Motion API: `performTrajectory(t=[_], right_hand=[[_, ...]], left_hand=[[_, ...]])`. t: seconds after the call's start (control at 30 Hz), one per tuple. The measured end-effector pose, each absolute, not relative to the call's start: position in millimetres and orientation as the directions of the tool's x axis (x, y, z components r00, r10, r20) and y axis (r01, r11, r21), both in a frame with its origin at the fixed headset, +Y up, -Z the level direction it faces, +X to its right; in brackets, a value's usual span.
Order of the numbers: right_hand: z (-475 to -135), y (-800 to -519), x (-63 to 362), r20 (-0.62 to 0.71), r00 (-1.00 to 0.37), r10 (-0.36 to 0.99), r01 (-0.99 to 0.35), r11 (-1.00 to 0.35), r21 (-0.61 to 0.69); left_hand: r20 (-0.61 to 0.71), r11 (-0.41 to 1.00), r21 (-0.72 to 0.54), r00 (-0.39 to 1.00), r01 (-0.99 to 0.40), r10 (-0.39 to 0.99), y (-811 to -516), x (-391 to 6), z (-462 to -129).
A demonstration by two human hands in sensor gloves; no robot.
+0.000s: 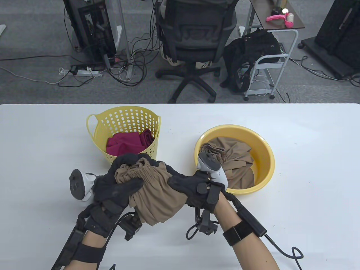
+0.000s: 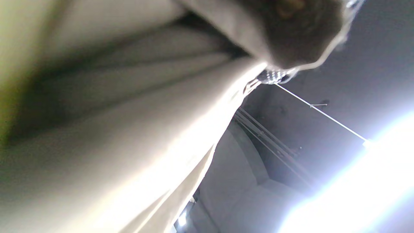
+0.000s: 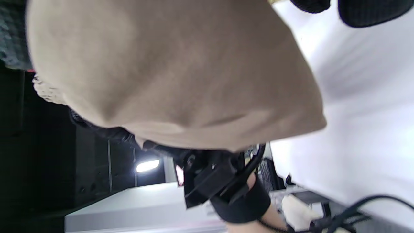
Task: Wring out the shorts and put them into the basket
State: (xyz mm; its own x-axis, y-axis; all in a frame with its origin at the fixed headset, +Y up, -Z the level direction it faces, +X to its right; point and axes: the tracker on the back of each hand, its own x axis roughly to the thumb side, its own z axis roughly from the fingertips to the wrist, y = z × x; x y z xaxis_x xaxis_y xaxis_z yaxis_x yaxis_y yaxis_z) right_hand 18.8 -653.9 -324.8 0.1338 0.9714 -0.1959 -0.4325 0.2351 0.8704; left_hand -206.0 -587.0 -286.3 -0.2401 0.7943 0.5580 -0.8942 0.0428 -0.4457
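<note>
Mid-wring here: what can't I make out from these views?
- Table view: the left hand and right hand cover parts of the tan shorts.
- Left wrist view: blurred cloth fills the frame.
- Basket bottom: hidden under the red garment.

Tan shorts (image 1: 157, 194), yellow perforated basket (image 1: 126, 118) (magenta cloth (image 1: 126, 143) inside), yellow basin (image 1: 264, 157), white table (image 1: 309, 168)

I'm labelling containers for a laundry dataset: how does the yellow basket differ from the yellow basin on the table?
The basket has perforated walls and a loop handle; the basin has solid walls and no visible handle. The basket looks taller and narrower, the basin wider and shallower. The basket holds a magenta garment; the basin holds tan fabric. Both are yellow, round and stand upright on the white table.
</note>
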Motion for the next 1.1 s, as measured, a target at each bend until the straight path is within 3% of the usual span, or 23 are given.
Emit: performTrajectory(t=[0.17,0.57,1.1], right_hand=[[-318,-655,15,-0.237,0.133,0.962,-0.313,0.268,0.911],[-316,-655,18,-0.168,0.073,0.983,-0.317,0.183,0.93],[-317,-636,27,0.079,-0.01,0.997,-0.552,-0.072,0.831]], left_hand=[[0.569,0.081,-0.452,-0.217,-0.889,0.793,-584,-199,-285],[0.586,0.151,-0.443,-0.158,-0.884,0.795,-586,-192,-282],[0.59,0.195,-0.372,-0.069,-0.908,0.804,-590,-198,-281]])
